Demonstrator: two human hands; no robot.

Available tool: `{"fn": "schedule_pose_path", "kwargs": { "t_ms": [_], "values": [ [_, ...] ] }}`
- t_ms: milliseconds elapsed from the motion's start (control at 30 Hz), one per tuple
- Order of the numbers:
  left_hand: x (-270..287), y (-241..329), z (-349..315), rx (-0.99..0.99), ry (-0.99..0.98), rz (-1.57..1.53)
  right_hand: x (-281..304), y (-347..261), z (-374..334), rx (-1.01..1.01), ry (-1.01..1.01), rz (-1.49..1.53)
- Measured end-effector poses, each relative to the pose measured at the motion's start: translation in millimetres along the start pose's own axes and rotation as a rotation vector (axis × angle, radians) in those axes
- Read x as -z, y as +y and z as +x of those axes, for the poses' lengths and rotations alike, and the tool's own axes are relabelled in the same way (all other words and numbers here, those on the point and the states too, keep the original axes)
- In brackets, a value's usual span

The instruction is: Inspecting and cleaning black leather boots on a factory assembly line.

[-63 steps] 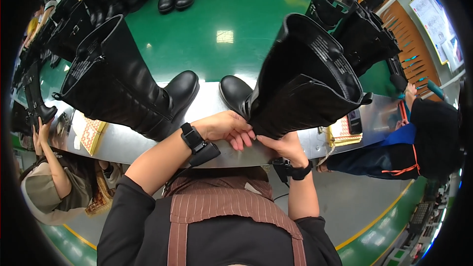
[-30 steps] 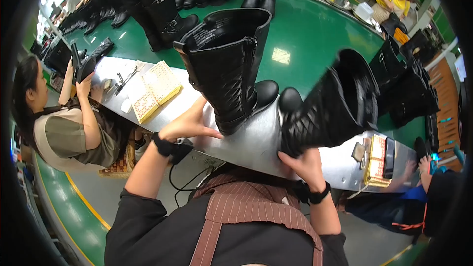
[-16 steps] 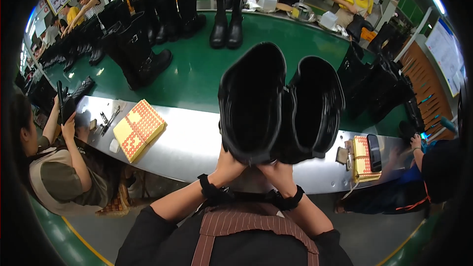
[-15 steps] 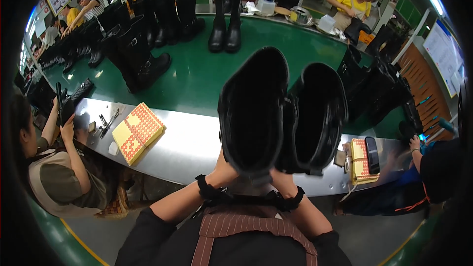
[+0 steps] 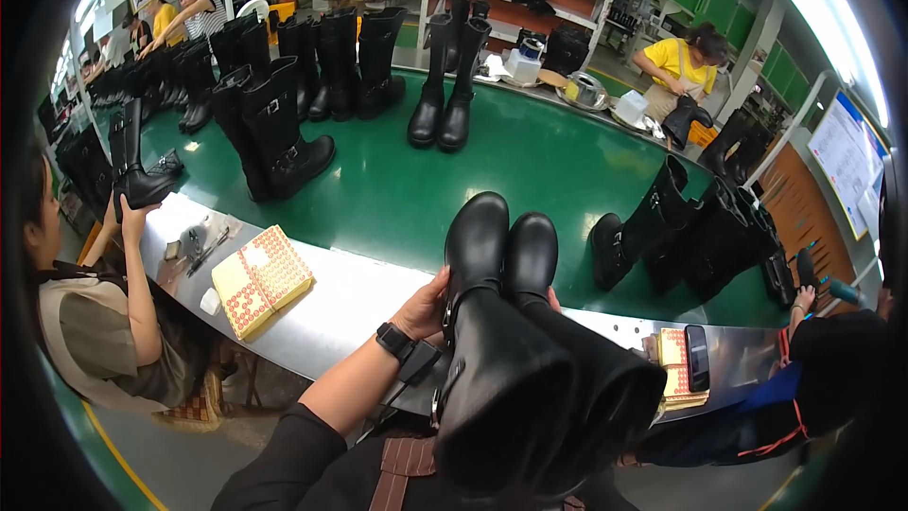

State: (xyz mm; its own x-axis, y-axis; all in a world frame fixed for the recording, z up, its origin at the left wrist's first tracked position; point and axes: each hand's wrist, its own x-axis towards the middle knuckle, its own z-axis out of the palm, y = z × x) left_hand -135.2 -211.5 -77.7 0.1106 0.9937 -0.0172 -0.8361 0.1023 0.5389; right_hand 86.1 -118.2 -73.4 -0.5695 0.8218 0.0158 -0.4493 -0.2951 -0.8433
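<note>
A pair of tall black leather boots (image 5: pixel 515 360) is held close in front of me, toes away and shafts leaning toward me. Wrapped round the outer side of the left boot near its ankle is my left hand (image 5: pixel 426 305), with a dark watch on the wrist. Of my right hand (image 5: pixel 554 299) only fingertips show, against the outer side of the right boot; the boots hide the rest. A small buckle (image 5: pixel 436 407) sits on the left boot's shaft.
Beyond the steel edge (image 5: pixel 364 298) lies a green table (image 5: pixel 397 199) with black boots (image 5: pixel 284 132) standing on it. A stack of yellow printed sheets (image 5: pixel 263 281) is at left, a phone (image 5: pixel 697 358) on another stack at right. Co-workers sit on both sides; the left one (image 5: pixel 104 322) handles a boot.
The boots have turned from openings facing up and away to toes pointing away, and came nearer to me. My left hand now shows at the ankle. The left co-worker's boot has been raised upright.
</note>
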Motion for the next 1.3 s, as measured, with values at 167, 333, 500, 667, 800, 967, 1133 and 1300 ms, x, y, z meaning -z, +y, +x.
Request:
{"fn": "schedule_pose_path", "kwargs": {
  "t_ms": [167, 333, 500, 667, 800, 967, 1133, 1300],
  "values": [
    [19.9, 4.5, 5.2, -0.023, -0.100, -0.019, 8.1, 16.1, 1.4, -0.147, -0.056, 0.257],
    [2.3, 6.2, 13.8, 0.062, -0.073, -0.045, 58.5, 36.4, 12.3, -0.350, -0.004, 0.355],
    [11.5, 5.0, 16.0, 0.080, -0.010, -0.246, 0.8, 9.6, 22.5, -0.416, -0.357, 0.752],
    [14.5, 7.6, 11.7, -0.036, 0.026, -0.294, -17.4, 4.9, 9.4, -0.266, -0.003, 0.779],
    [13.0, 12.2, 14.7, -0.119, 0.082, -0.210, 0.2, 12.0, 3.8, -0.109, 0.102, 0.691],
    [11.0, 13.6, 14.9, -0.153, 0.148, -0.190, 1.9, 3.7, 8.2, -0.091, 0.147, 0.587],
    [13.9, 12.3, 15.3, -0.136, 0.150, -0.087, -3.7, 3.9, 4.3, -0.121, 0.200, 0.516],
    [13.6, 7.6, 13.1, -0.121, 0.163, -0.061, 0.8, 4.2, -1.2, -0.150, 0.172, 0.466]
  ]
}}
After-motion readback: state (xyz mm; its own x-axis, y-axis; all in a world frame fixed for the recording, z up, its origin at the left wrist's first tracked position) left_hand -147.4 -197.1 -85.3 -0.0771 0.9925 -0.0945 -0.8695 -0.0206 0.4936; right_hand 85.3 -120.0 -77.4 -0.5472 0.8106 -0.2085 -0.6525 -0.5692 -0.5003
